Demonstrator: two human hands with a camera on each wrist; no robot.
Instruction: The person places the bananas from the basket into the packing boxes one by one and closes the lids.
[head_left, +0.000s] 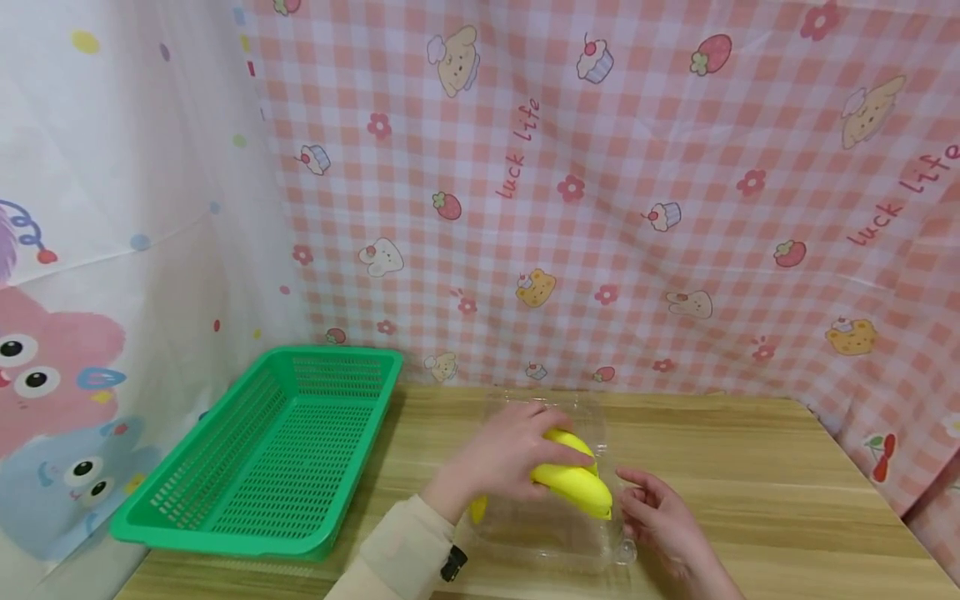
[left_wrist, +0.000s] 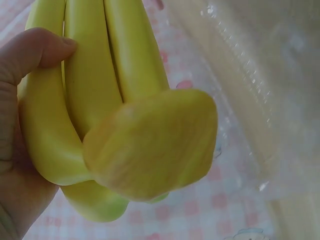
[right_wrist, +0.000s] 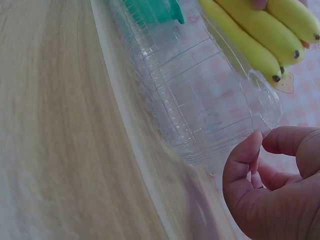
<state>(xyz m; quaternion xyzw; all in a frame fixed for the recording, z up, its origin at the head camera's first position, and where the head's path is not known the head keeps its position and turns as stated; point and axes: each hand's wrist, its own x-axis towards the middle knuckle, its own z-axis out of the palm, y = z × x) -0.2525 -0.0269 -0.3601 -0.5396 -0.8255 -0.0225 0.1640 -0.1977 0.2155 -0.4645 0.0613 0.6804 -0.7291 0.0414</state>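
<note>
My left hand [head_left: 517, 454] grips a bunch of yellow bananas [head_left: 573, 487] from above, its thumb lying across them in the left wrist view. The bunch hangs over a clear plastic clamshell box [head_left: 540, 533] with its lid raised at the back. In the left wrist view the blunt joined stem end [left_wrist: 152, 145] faces the camera; the right wrist view shows the dark tips [right_wrist: 276, 78]. At the box's right edge is my right hand [head_left: 663, 521], thumb and index finger pinching the clear rim [right_wrist: 250, 131].
A green slatted plastic basket [head_left: 322, 533] stands to the left on the wooden table [head_left: 750, 467]. Behind the table hangs a pink checked cloth [head_left: 637, 150] with cartoon prints; a white printed cloth [head_left: 180, 317] hangs at the left.
</note>
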